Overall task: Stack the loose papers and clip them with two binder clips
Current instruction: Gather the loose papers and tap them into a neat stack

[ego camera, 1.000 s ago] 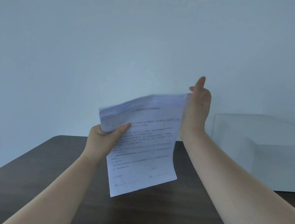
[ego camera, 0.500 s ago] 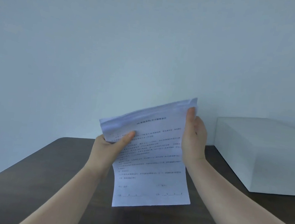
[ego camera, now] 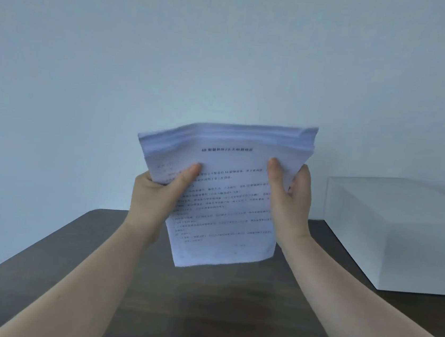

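A person stands at a dark wooden surface [ego camera: 198, 318] and holds a stack of papers [ego camera: 226, 196] up in the air in front of a pale, plain wall [ego camera: 173, 52]. The stack is raised clear of the surface, its lower edge hanging above the dark wood and touching nothing beneath it. The front sheet faces the person and carries printed lines of text under a short heading; the print is too blurred to read.

The left hand [ego camera: 154, 196] grasps the stack at its left edge, thumb pressed flat across the front sheet and the other fingers hidden behind the paper. The right hand [ego camera: 289, 201] grasps the right edge in the same way, thumb on the front and the rest of the hand wrapped round the side and back. Both bare forearms reach up from the bottom of the view.

The sheets are not yet squared: along the top the edges fan out in several staggered layers, and the upper right corner sticks out past the rest. The whole stack tilts a little, the left top corner lower than the right.

To the right, a white box [ego camera: 402, 238] rests on the surface against the wall, well apart from the hands and the papers.
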A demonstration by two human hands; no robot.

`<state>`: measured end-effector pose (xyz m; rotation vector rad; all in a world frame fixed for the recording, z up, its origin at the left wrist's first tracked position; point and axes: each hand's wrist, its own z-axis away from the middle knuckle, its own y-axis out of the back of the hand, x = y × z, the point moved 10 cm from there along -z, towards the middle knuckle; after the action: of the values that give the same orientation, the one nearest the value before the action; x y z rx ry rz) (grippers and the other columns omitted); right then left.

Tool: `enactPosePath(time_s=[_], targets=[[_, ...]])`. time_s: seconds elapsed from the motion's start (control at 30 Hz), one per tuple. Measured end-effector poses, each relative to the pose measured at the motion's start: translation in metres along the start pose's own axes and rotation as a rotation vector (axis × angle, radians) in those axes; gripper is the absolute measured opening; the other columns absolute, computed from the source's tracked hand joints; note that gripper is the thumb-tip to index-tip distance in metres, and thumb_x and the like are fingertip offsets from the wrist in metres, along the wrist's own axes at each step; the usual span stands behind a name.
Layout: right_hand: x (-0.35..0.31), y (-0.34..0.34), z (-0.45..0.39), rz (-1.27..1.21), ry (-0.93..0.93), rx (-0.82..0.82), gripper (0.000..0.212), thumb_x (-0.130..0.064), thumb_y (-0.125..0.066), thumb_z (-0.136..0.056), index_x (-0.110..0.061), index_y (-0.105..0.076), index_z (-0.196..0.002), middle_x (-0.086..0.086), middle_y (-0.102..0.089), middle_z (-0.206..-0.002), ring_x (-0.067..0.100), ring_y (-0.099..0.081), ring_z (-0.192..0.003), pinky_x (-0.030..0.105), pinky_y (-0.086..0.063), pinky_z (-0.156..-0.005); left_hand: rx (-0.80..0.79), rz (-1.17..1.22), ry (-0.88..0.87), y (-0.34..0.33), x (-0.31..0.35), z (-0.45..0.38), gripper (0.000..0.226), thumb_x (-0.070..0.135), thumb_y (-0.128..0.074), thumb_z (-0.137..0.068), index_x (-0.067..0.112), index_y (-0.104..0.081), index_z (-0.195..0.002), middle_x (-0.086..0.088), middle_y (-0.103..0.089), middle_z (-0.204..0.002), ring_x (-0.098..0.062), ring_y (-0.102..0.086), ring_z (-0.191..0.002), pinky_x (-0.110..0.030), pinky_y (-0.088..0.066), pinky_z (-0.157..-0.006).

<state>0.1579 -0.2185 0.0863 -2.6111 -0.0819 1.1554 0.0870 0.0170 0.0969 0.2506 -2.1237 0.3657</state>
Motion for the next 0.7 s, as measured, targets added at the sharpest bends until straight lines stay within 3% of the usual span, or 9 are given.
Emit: enactPosePath(time_s=[0.1,0.2,0.33,0.43,0.47,0.53,0.6,0.7], targets=[[0.013,0.002,0.004,0.036,-0.05,-0.015,0.013,-0.04,-0.064,-0.087,-0.034,-0.053,-0.087,-0.019,-0.061,-0.086,-0.01,-0.059,-0.077,0.013,-0.045,-0.071,-0.026,-0.036,0.165,0.005,-0.037,0.01,0.044,0.047,-0.074,-0.064,0.017,-0.075,-0.096,0.003,-0.079,-0.095,-0.017,-0.075,-0.091,-0.033,-0.059,-0.074],[0.016,0.002,0.002,0.03,-0.084,-0.015,0.014,-0.04,-0.066,-0.084,-0.035,-0.054,-0.087,-0.019,-0.064,-0.087,-0.009,-0.061,-0.078,0.016,-0.047,-0.072,-0.025,-0.039,0.24,0.009,-0.05,0.012,0.05,0.054,-0.07,-0.066,0.017,-0.074,-0.1,0.0,-0.078,-0.1,-0.02,-0.074,-0.093,-0.039,-0.056,-0.082],[0.018,-0.003,-0.002,0.05,-0.115,-0.033,0.02,-0.045,-0.064,-0.085,-0.027,-0.065,-0.093,-0.013,-0.07,-0.093,0.004,-0.067,-0.089,0.023,-0.051,-0.08,-0.022,-0.043,0.25,0.007,-0.049,0.007,0.038,0.049,-0.069,-0.077,0.018,-0.074,-0.1,0.002,-0.079,-0.096,-0.018,-0.075,-0.088,-0.037,-0.058,-0.075],[0.022,-0.004,-0.004,0.033,-0.153,-0.029,0.052,-0.057,-0.059,-0.08,-0.006,-0.059,-0.087,-0.002,-0.06,-0.079,0.014,-0.059,-0.074,0.03,-0.047,-0.072,-0.034,-0.029,0.265,0.004,-0.046,0.005,0.04,0.051,-0.067,-0.079,0.018,-0.073,-0.1,0.002,-0.079,-0.095,-0.017,-0.076,-0.086,-0.035,-0.058,-0.072],[0.022,-0.004,-0.004,0.032,-0.158,-0.027,0.054,-0.057,-0.058,-0.081,-0.003,-0.056,-0.086,0.0,-0.056,-0.077,0.014,-0.055,-0.072,0.03,-0.045,-0.07,-0.017,-0.022,0.255,0.006,-0.044,0.003,0.042,0.054,-0.065,-0.079,0.018,-0.072,-0.099,0.002,-0.079,-0.094,-0.017,-0.076,-0.085,-0.034,-0.058,-0.071],[0.021,-0.004,-0.006,0.029,-0.152,-0.029,0.039,-0.049,-0.057,-0.087,-0.01,-0.058,-0.086,-0.004,-0.059,-0.079,0.012,-0.058,-0.074,0.029,-0.048,-0.07,0.053,-0.021,0.195,0.012,-0.035,-0.001,0.044,0.057,-0.061,-0.081,0.015,-0.069,-0.091,0.004,-0.078,-0.089,-0.015,-0.075,-0.08,-0.031,-0.059,-0.066],[0.019,-0.006,-0.008,0.039,-0.141,-0.038,0.03,-0.044,-0.056,-0.09,-0.014,-0.059,-0.087,-0.004,-0.062,-0.082,0.013,-0.06,-0.076,0.031,-0.05,-0.07,0.112,-0.025,0.128,0.018,-0.026,-0.007,0.045,0.058,-0.058,-0.085,0.013,-0.062,-0.087,-0.001,-0.072,-0.087,-0.017,-0.07,-0.079,-0.033,-0.058,-0.071],[0.021,-0.008,-0.012,0.031,-0.142,-0.062,0.042,-0.038,-0.054,-0.093,0.003,-0.053,-0.09,0.005,-0.05,-0.079,0.014,-0.048,-0.072,0.029,-0.041,-0.062,0.107,-0.034,0.097,0.017,-0.019,-0.012,0.036,0.053,-0.055,-0.09,0.017,-0.058,-0.091,-0.005,-0.063,-0.091,-0.02,-0.062,-0.082,-0.041,-0.055,-0.082]])
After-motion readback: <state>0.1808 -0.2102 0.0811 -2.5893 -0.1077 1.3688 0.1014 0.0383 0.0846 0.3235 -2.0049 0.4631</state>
